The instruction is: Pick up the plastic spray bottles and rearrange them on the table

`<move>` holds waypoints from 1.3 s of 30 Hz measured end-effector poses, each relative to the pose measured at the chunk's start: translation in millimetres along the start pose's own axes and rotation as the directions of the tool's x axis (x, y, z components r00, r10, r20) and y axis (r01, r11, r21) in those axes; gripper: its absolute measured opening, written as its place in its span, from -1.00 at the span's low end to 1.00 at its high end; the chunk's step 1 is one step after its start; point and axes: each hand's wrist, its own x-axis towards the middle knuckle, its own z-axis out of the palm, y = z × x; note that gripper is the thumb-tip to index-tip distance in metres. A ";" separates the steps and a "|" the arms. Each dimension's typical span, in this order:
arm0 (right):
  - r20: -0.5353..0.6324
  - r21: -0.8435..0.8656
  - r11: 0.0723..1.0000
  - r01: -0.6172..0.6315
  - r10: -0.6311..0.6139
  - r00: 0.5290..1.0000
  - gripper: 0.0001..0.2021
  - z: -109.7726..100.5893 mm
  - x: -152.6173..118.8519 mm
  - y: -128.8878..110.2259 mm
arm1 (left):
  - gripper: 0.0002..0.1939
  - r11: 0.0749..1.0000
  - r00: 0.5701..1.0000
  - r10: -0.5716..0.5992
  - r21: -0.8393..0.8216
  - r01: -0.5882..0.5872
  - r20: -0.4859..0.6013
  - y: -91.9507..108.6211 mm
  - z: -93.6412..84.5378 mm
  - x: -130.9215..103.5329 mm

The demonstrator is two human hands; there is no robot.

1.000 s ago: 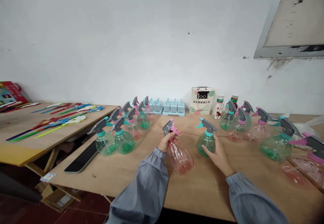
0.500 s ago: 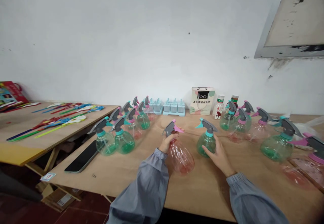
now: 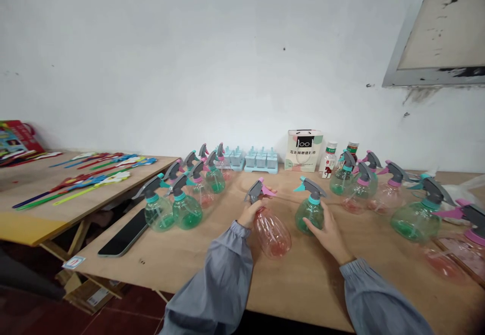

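My left hand [image 3: 250, 212] is closed around the neck of a pink spray bottle [image 3: 273, 235], which leans with its base towards the lower right. Its grey head carries a pink trigger. My right hand [image 3: 329, 231] rests along the right side of a green spray bottle [image 3: 309, 214], thumb across its front and fingers behind it. That bottle stands upright on the wooden table [image 3: 212, 264], its turquoise nozzle pointing left. Green and pink spray bottles stand in a group on the left [image 3: 187, 211] and in another on the right [image 3: 415, 220].
A black phone [image 3: 123, 235] lies at the table's left. Along the wall stand light-blue popsicle moulds [image 3: 261, 160], a paper bag [image 3: 303, 152] and two small bottles [image 3: 329, 159]. Colourful hand-shaped sticks [image 3: 94, 179] lie on another table to the left.
The view has shifted very slightly. Both hands stay on the same bottles, with no clear movement of either.
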 end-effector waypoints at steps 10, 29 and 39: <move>0.010 0.000 0.999 -0.032 0.032 0.999 -0.29 0.1 -0.1 0.4 | -0.68 0.948 0.983 0.181 0.271 -0.166 -0.031 0.1 -17.5 9.7; -0.004 0.011 1.000 0.002 -0.002 1.000 -0.34 1.1 -1.4 2.5 | -0.57 0.786 0.903 0.366 0.593 -0.172 -0.223 4.7 -88.4 91.3; 0.004 0.005 1.000 -0.001 0.001 1.000 -0.33 2.4 -1.4 1.1 | -0.16 0.464 0.870 0.371 0.876 0.131 -0.326 -46.8 -102.2 48.2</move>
